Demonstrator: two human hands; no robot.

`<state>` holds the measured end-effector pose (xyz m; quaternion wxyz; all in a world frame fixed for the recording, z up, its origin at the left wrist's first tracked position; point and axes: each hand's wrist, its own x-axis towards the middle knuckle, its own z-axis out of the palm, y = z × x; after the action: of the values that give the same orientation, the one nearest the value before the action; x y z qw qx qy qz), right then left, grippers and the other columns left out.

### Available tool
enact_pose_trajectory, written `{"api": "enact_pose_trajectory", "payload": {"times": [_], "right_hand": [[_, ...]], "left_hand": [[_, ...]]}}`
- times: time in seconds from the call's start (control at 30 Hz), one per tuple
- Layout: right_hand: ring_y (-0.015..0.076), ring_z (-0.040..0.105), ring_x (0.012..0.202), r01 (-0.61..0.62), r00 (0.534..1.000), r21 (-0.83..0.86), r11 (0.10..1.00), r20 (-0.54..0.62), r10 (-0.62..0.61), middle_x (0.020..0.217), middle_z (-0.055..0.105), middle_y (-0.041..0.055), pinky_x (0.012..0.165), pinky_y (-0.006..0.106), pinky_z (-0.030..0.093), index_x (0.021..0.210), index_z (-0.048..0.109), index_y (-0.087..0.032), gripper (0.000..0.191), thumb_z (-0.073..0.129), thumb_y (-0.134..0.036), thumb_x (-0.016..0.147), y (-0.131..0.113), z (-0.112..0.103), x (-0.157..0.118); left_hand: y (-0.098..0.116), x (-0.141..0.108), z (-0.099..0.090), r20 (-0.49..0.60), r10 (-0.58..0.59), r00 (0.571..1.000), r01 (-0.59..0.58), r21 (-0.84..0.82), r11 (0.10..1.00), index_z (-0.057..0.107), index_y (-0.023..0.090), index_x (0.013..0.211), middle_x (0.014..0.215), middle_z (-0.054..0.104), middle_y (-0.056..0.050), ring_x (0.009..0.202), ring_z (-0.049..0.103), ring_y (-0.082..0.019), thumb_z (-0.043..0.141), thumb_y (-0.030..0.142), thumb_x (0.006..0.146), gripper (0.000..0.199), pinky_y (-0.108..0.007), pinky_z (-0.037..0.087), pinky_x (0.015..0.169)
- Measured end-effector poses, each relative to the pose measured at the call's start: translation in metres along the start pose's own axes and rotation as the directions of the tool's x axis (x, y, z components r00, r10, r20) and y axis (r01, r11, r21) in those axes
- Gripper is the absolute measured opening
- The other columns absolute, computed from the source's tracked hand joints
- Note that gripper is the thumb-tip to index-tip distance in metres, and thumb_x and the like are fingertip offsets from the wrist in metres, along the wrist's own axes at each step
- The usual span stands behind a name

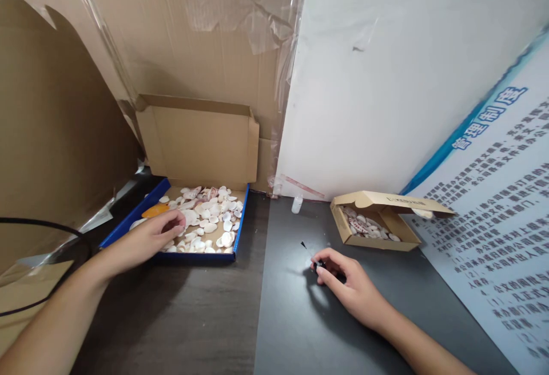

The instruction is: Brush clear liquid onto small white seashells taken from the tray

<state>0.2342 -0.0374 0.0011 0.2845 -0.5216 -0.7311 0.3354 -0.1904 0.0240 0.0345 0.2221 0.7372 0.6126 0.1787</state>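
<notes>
My left hand (165, 231) reaches over the left side of a blue cardboard box (237, 232) full of loose shells (210, 227). Its thumb and forefinger are pinched together among pale shells, and what lies between them is too small to make out. An orange shell (155, 210) lies just behind that hand. Above the grey mat, my right hand (343, 283) grips a small applicator brush (318, 263) by its black cap. The thin stem points up and to the left, ending in a dark tip.
A small clear bottle (297, 204) stands at the back of the grey mat (291, 306). Right of it, a brown carton (373, 242) with its lid partly raised holds more shells. Cardboard walls (201, 49) rise behind, a printed poster (493, 203) at right. A black cable (51, 223) loops at left.
</notes>
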Motion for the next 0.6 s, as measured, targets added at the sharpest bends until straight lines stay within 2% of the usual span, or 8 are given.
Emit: {"api": "enact_pose_trajectory", "payload": {"times": [0.1, 0.2, 0.27, 0.4, 0.47, 0.5, 0.6], "right_hand": [[0.0189, 0.060, 0.067, 0.004, 1.000, -0.001, 1.000, 0.002, -0.004, 0.070, 0.067, 0.0010, 0.061, 0.028, 0.045, 0.097, 0.063, -0.020, 0.021, 0.051, -0.037, 0.093, 0.000, 0.000, 0.000], [0.0189, 0.060, 0.066, 0.007, 1.000, -0.002, 1.000, 0.002, -0.007, 0.070, 0.067, 0.0010, 0.061, 0.028, 0.045, 0.097, 0.064, -0.020, 0.021, 0.052, -0.037, 0.093, 0.000, 0.000, 0.000], [0.0191, 0.061, 0.067, 0.009, 1.000, -0.004, 1.000, -0.002, -0.009, 0.071, 0.066, 0.0011, 0.061, 0.028, 0.045, 0.097, 0.064, -0.021, 0.021, 0.052, -0.037, 0.093, 0.000, 0.000, 0.001], [0.0190, 0.061, 0.067, 0.011, 1.000, 0.008, 1.000, 0.001, -0.011, 0.071, 0.066, 0.0010, 0.061, 0.028, 0.045, 0.097, 0.063, -0.020, 0.021, 0.051, -0.036, 0.093, 0.000, 0.001, 0.001], [0.0187, 0.060, 0.066, 0.015, 1.000, 0.015, 1.000, -0.001, -0.015, 0.071, 0.065, 0.0009, 0.061, 0.028, 0.045, 0.097, 0.063, -0.020, 0.020, 0.050, -0.036, 0.093, -0.001, 0.001, 0.001], [0.0185, 0.059, 0.066, 0.021, 1.000, 0.014, 1.000, -0.007, -0.021, 0.070, 0.064, 0.0007, 0.061, 0.028, 0.045, 0.097, 0.063, -0.020, 0.020, 0.050, -0.036, 0.093, -0.002, 0.001, 0.000], [0.0183, 0.058, 0.066, 0.075, 0.996, -0.016, 0.997, -0.052, -0.076, 0.073, 0.063, 0.0012, 0.063, 0.029, 0.047, 0.098, 0.062, -0.021, 0.018, 0.050, -0.034, 0.093, -0.007, -0.001, -0.002]], "left_hand": [[-0.001, 0.001, -0.001, 0.045, -0.031, 0.999, 0.032, -0.040, 0.999, 0.054, 0.021, 0.085, 0.080, 0.058, -0.002, 0.076, 0.054, -0.021, 0.041, 0.063, 0.087, 0.044, -0.029, 0.045, 0.070], [0.002, 0.001, -0.005, 0.003, -0.063, 0.998, 0.063, -0.065, 0.996, 0.055, 0.021, 0.086, 0.083, 0.058, -0.003, 0.079, 0.055, -0.022, 0.043, 0.061, 0.083, 0.042, -0.031, 0.044, 0.070], [0.012, -0.001, -0.008, -0.045, -0.072, 0.996, 0.066, -0.126, 0.990, 0.055, 0.021, 0.088, 0.083, 0.057, -0.003, 0.078, 0.053, -0.022, 0.047, 0.059, 0.080, 0.040, -0.031, 0.043, 0.069], [0.055, -0.009, -0.003, -0.089, -0.058, 0.994, 0.016, -0.414, 0.910, 0.053, 0.022, 0.091, 0.082, 0.054, -0.001, 0.076, 0.050, -0.019, 0.055, 0.052, 0.079, 0.032, -0.029, 0.042, 0.067], [0.085, -0.012, 0.010, -0.012, -0.010, 1.000, 0.001, -0.574, 0.819, 0.052, 0.023, 0.093, 0.082, 0.052, 0.000, 0.074, 0.049, -0.017, 0.060, 0.047, 0.078, 0.030, -0.028, 0.042, 0.066], [0.100, -0.013, 0.019, 0.063, 0.028, 0.998, 0.019, -0.644, 0.765, 0.051, 0.023, 0.094, 0.083, 0.052, 0.000, 0.074, 0.050, -0.017, 0.062, 0.045, 0.078, 0.029, -0.029, 0.043, 0.066], [0.137, -0.012, 0.054, 0.239, 0.152, 0.959, 0.097, -0.781, 0.617, 0.053, 0.023, 0.096, 0.083, 0.051, 0.000, 0.073, 0.048, -0.015, 0.069, 0.037, 0.073, 0.031, -0.027, 0.042, 0.064]]}}
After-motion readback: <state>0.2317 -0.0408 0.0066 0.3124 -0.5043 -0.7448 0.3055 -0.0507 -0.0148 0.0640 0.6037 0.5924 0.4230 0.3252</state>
